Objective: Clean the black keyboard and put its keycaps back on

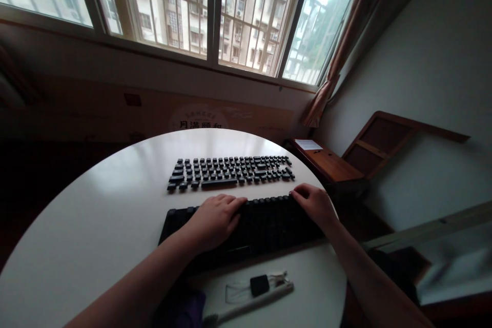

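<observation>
A black keyboard lies on the round white table, a row of keycaps showing along its far edge. My left hand rests flat on its left-middle part, fingers stretched toward the far edge and thumb apart. At the far right end, my right hand pinches a small black keycap between thumb and finger. Whether the cap is seated on the keyboard I cannot tell. Beyond the keyboard, loose black keycaps lie in rows, laid out like a keyboard. Much of the keyboard's surface is dark.
Near the front of the white table lie a wire puller with a black block, a pale brush and something purple. A wooden desk stands at right, with a window behind.
</observation>
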`<state>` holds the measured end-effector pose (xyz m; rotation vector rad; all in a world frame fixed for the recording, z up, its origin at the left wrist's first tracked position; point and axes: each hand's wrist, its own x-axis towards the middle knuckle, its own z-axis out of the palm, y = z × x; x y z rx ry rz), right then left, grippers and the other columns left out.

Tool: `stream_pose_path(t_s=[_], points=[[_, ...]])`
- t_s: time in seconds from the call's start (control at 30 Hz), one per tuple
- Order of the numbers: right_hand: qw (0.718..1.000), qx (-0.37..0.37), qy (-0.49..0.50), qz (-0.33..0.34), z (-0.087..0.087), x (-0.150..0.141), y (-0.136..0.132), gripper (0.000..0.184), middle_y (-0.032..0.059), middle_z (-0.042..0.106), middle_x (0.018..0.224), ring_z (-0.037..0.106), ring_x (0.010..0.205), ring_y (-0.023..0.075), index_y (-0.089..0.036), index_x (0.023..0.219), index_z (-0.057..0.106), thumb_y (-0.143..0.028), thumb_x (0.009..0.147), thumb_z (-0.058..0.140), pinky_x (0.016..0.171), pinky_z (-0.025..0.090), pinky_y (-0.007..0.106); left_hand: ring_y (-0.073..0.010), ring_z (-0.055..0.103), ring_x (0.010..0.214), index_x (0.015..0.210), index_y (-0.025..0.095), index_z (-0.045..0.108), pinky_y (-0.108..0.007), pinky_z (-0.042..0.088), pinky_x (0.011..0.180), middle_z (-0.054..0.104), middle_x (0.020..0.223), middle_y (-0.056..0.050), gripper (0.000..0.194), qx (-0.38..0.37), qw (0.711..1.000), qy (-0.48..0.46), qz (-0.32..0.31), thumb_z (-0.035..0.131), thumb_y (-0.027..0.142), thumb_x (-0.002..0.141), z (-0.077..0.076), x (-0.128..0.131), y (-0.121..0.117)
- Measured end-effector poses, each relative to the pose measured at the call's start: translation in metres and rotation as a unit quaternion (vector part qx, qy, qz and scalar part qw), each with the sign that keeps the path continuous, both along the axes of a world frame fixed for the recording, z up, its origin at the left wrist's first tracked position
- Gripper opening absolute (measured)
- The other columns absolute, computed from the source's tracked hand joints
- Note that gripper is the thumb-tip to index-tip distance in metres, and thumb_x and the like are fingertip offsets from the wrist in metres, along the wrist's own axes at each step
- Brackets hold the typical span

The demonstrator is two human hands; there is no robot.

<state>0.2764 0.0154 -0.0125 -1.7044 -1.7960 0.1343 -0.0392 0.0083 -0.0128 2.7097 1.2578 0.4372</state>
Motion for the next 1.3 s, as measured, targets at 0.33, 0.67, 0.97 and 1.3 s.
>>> stream_pose_path(t_s=[0.33,0.67,0.97,1.3], points=[[0.982,0.051,-0.181,-0.020,0.003,-0.015,-0.002,0.014,0.0037,0.074,0.086,0.067,0.086,0.0223,-0.026,0.085,0.076,-0.031,0.087,0.063,0.077,0.045,0.031,-0.0275,0.058,0.116,0.134,0.022,0.054,-0.044,0.043,0.101,0.065,0.127,-0.009,0.044,-0.002,1.000,-0.004,-0.003,0.051,0.026,0.090,0.000,0.000,0.001],[0.978,0.086,-0.189,-0.025,-0.008,-0.012,-0.004,0.021,0.0046,0.073,0.080,0.065,0.082,0.0223,-0.021,0.076,0.073,-0.033,0.089,0.062,0.077,0.044,0.033,-0.0281,0.058,0.115,0.135,0.021,0.054,-0.045,0.044,0.100,0.065,0.127,-0.009,0.045,-0.002,1.000,-0.008,-0.004,0.051,0.027,0.091,0.000,0.000,0.001],[0.972,0.095,-0.205,0.064,-0.014,0.001,-0.022,0.026,0.0048,0.067,0.124,0.056,0.116,0.0268,-0.027,0.109,0.074,-0.032,0.094,0.053,0.099,0.043,0.044,-0.0275,0.059,0.114,0.134,0.023,0.055,-0.044,0.044,0.100,0.066,0.126,-0.008,0.044,-0.001,1.000,-0.018,-0.006,0.051,0.027,0.090,-0.004,0.000,0.003],[0.974,0.187,-0.127,0.003,-0.028,0.011,-0.027,0.059,0.0140,0.047,0.148,0.042,0.137,0.0298,-0.020,0.153,0.030,-0.041,0.099,0.041,0.110,0.035,0.054,-0.0263,0.058,0.116,0.135,0.023,0.055,-0.042,0.044,0.102,0.065,0.128,-0.007,0.045,-0.010,1.000,-0.004,0.003,0.049,0.027,0.090,0.001,0.001,0.003]])
